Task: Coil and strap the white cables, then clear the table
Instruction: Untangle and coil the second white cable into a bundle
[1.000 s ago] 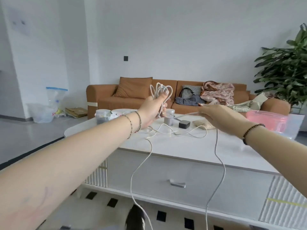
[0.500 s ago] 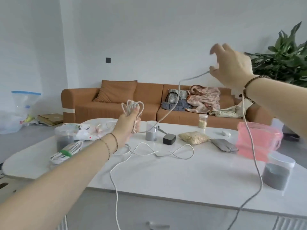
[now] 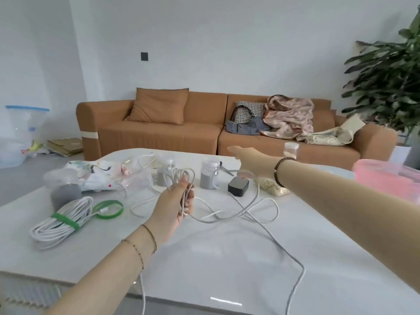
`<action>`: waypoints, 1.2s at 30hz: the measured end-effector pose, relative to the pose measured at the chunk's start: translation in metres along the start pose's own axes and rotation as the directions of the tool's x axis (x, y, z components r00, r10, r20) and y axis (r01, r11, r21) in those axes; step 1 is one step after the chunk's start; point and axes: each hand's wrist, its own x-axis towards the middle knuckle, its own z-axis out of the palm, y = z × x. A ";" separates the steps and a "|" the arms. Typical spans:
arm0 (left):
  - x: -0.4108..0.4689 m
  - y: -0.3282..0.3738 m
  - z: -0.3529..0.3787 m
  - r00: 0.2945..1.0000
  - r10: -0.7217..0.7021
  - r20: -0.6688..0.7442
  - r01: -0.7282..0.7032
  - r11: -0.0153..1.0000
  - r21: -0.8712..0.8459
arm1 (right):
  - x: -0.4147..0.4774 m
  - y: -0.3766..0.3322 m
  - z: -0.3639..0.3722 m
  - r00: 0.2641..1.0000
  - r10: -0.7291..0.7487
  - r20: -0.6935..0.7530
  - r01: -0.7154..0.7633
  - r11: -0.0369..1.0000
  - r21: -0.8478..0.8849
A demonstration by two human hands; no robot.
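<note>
White table [image 3: 227, 258]: left hand [image 3: 170, 208] grips the coil [image 3: 181, 176], loops upright above the fist. Its slack [image 3: 250, 214] runs rightward from that grip toward the right hand [image 3: 252, 160], the nearer one; blur hides whether it pinches slack or lies open.

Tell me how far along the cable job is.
Done: one white coil lies bound with a green strap. In hand: the left hand grips a partly wound coil; its loose cable trails across the table. Left: finish, strap with the spare green band, clear the jars.
</note>
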 end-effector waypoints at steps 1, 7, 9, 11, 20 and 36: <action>0.002 -0.003 -0.001 1.000 0.000 0.002 0.000 1.000 0.023 | -0.005 -0.001 0.007 1.000 0.015 -0.011 -0.016 0.997 -0.073; 0.000 -0.027 -0.011 0.999 -0.026 0.019 0.025 0.998 0.060 | -0.095 -0.039 0.020 0.939 -0.278 -0.202 0.192 0.912 -0.361; -0.001 -0.030 -0.013 0.999 -0.011 0.049 0.007 0.996 0.090 | -0.135 -0.048 0.028 0.901 -0.429 -0.071 0.389 0.868 -0.307; -0.001 -0.032 -0.013 0.998 -0.001 0.070 -0.006 0.995 0.100 | -0.168 -0.048 0.038 0.871 -0.460 0.170 0.490 0.837 -0.243; 0.000 -0.035 -0.010 0.998 0.044 0.040 -0.049 0.990 0.133 | -0.219 0.013 0.066 0.752 -0.390 0.532 0.596 0.747 -0.295; -0.001 -0.011 0.013 0.997 0.059 -0.052 -0.055 0.995 0.081 | -0.140 0.032 0.023 0.992 0.118 0.041 -0.110 0.981 -0.159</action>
